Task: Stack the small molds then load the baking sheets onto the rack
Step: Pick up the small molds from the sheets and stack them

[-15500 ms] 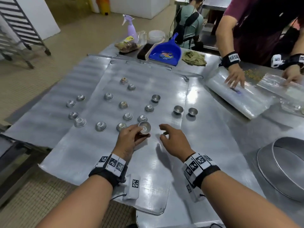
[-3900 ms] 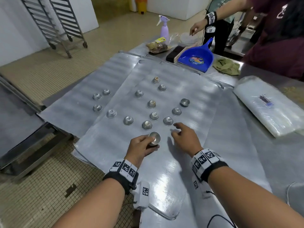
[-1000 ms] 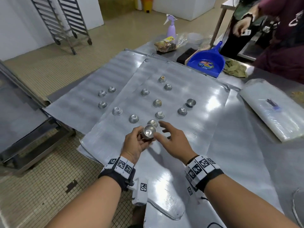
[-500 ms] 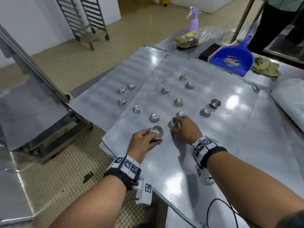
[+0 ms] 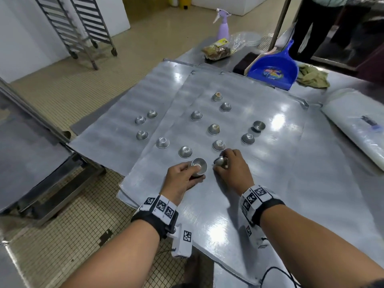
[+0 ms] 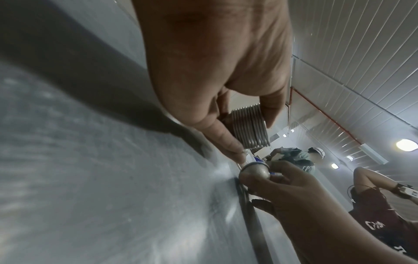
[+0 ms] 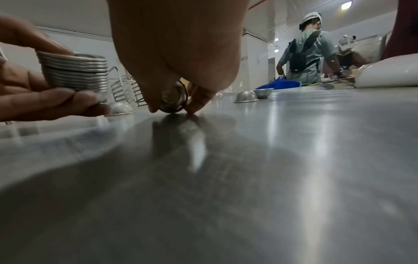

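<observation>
My left hand [image 5: 182, 177] grips a stack of nested small metal molds [image 5: 199, 166] [image 6: 248, 127] [image 7: 75, 71], open side up, just above the near baking sheet [image 5: 270, 183]. Right beside it my right hand [image 5: 230, 166] pinches a single small mold [image 5: 220, 161] [image 7: 174, 100] [image 6: 255, 171], tipped on its edge against the sheet. Several more molds lie upside down further out on the sheet, the nearest one [image 5: 218, 145] just beyond my right fingers. Three molds [image 5: 142, 135] sit on the left baking sheet [image 5: 108, 140].
Two wheeled racks [image 5: 83, 28] stand on the floor at the far left. A blue dustpan [image 5: 272, 69], a purple spray bottle [image 5: 222, 28], a green cloth [image 5: 311, 76] and a wrapped white roll [image 5: 357, 125] lie along the far and right side. Another person [image 5: 318, 23] stands behind the table.
My right hand has tipped a single mold up off the sheet and pinches it. The left hand keeps the stack at the same spot. The view has shifted slightly.
</observation>
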